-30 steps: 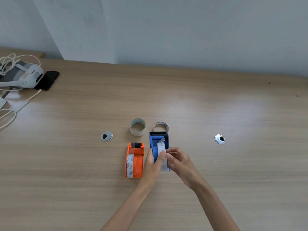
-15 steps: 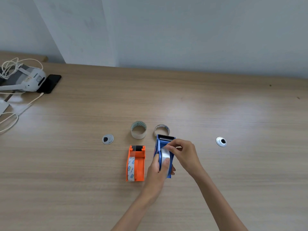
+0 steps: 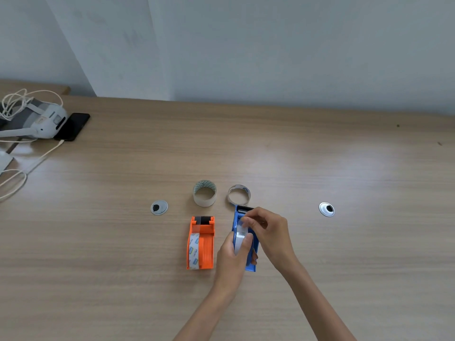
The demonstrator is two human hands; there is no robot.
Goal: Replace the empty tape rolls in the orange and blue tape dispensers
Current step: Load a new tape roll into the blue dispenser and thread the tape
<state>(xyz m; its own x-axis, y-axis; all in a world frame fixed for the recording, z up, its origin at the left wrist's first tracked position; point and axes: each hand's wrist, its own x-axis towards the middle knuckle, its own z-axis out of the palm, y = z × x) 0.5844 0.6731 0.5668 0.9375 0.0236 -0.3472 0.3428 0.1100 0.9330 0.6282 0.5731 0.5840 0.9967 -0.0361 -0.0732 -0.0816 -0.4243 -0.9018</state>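
Note:
The blue tape dispenser lies on the wooden table with a clear tape roll seated in it. My left hand grips the dispenser body and roll from the near left side. My right hand pinches the tape's free end near the dispenser's toothed cutter. To the left, the orange tape dispenser holds a printed tape roll and nothing touches it. Two empty cores stand just beyond: a cardboard core and a thinner grey core.
Two round metal grommets are set into the table on either side. At the far left lie a white headset, a black phone and white cables. A grey wall rises behind the table.
My right hand moved from the roll's near side up toward the blue dispenser's cutter, pulling the tape end along. My left hand shifted to grip the dispenser and roll.

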